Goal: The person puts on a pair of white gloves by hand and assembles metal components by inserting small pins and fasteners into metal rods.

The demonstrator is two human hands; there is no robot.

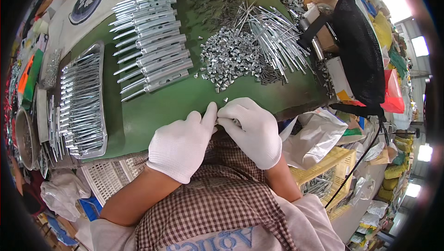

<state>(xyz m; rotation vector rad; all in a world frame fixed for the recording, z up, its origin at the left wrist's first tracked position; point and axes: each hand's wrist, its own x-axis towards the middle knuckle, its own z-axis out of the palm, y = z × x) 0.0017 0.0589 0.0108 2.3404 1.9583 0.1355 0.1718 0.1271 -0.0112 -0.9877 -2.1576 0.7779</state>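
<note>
Both my hands wear white knitted gloves and meet at the near edge of the green work surface [152,117]. My right hand [252,133] is closed around a thin metal tube [237,122], whose round end peeks out between the fingers. Against its fingertips, my left hand [182,144] is pinched together; what it grips is hidden by the glove. A single small silver nut-like piece [225,99] lies just beyond my fingertips. Farther out is a heap of similar silver pieces [229,56]. Slim metal rods [280,38] are piled to its right.
Silver tubes with pointed rods [157,49] lie in a row at the far left. Nearer left, a metal tray [102,112] holds many rods. Dark screws [215,3] are scattered at the back. A black mesh object [358,52] stands right; a yellow crate [342,170] sits below.
</note>
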